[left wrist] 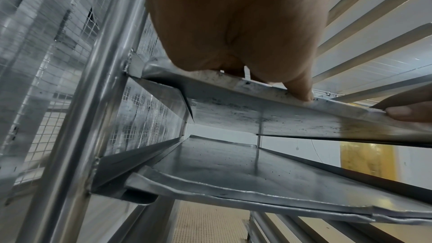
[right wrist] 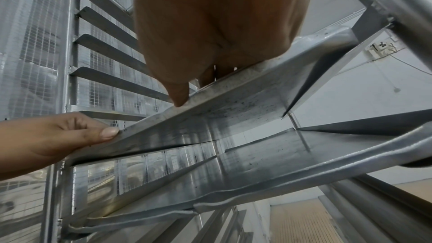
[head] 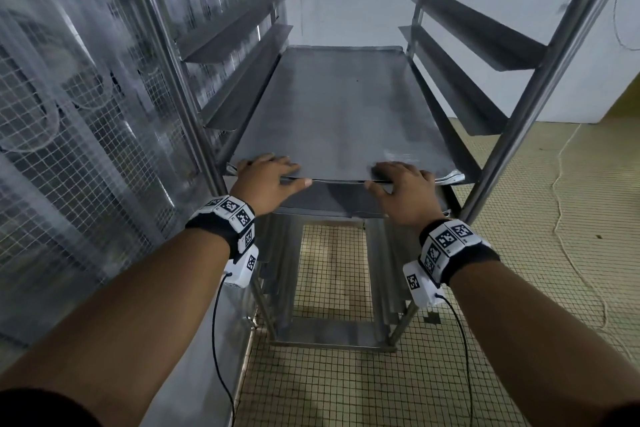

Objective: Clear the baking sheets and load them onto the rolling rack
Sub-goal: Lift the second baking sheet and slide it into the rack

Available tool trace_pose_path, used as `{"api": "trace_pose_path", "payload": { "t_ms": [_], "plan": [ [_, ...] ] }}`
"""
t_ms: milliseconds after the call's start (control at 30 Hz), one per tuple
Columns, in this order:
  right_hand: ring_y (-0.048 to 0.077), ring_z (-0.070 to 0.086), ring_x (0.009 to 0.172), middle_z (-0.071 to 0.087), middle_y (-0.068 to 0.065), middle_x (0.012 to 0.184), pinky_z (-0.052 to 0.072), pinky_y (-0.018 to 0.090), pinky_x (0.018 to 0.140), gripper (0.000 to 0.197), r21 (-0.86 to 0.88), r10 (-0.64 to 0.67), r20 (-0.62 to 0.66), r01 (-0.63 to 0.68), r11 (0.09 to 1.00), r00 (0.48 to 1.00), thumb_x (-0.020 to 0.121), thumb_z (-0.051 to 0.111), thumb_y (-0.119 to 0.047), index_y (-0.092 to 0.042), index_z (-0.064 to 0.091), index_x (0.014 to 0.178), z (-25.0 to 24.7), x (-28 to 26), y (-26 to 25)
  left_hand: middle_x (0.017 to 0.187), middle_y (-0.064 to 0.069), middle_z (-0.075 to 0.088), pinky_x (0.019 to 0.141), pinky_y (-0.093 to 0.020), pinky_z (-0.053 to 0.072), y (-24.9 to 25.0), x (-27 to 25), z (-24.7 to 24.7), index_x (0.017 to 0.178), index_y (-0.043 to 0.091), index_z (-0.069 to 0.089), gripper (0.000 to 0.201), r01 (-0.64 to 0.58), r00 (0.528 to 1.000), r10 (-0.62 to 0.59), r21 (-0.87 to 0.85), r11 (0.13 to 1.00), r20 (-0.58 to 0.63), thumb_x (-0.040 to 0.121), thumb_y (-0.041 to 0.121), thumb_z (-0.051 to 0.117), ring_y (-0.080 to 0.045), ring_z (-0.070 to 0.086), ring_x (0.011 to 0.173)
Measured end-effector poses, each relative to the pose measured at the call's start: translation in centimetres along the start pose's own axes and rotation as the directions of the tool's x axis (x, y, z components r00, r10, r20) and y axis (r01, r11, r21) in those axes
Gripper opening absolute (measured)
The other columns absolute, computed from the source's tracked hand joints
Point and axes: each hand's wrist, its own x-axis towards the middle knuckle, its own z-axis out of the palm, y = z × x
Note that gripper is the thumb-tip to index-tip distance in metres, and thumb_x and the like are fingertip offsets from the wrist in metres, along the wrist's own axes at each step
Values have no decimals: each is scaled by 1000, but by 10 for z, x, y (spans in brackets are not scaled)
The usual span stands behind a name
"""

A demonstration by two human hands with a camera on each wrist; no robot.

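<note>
A grey baking sheet (head: 339, 107) lies on a pair of rails in the steel rolling rack (head: 540, 80), its near rim at the rack's front. My left hand (head: 268, 173) rests flat on the rim's left part, fingers spread on top, thumb along the front edge. My right hand (head: 401, 180) lies the same way on the right part. In the left wrist view the thumb of my left hand (left wrist: 233, 25) touches the sheet's rim (left wrist: 257, 90). My right hand (right wrist: 210, 25) does likewise in its wrist view. A second sheet (head: 329, 199) sits one level below.
Bare angled rails (head: 485, 42) line both sides of the rack above the sheets. A wire-mesh panel (head: 86, 114) stands close on the left. Tiled floor (head: 329, 270) shows under the rack, and a thin cord (head: 561, 201) trails across it on the right.
</note>
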Motion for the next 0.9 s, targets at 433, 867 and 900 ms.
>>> {"api": "trace_pose_path", "payload": {
  "t_ms": [433, 867, 900],
  "plan": [
    [16, 41, 139, 56, -10, 143, 21, 44, 111, 50, 25, 4, 52, -5, 1000, 999, 97, 47, -57, -29, 57, 138, -1, 10, 0, 154, 10, 40, 116, -56, 13, -6, 13, 2, 138, 37, 54, 69, 18, 999, -19, 30, 999, 26, 86, 79, 38, -17, 29, 146],
    [29, 20, 151, 35, 1, 160, 7, 58, 119, 55, -152, 114, 187, -86, 985, 976, 100, 42, -49, -25, 40, 149, -18, -19, -34, 166, -1, 5, 116, -65, 3, 29, -31, 10, 155, 32, 17, 71, 110, 989, -123, 148, 983, 83, 95, 64, 37, -33, -5, 151],
    [30, 7, 154, 19, 1, 166, 2, 59, 120, 64, -151, 114, 214, -82, 985, 970, 100, 42, -51, -23, 28, 155, -18, -27, -35, 166, 0, -5, 117, -64, 1, 29, -36, 11, 157, 32, 7, 77, 104, 986, -123, 165, 981, 111, 94, 67, 35, -33, -12, 151]
  ]
}}
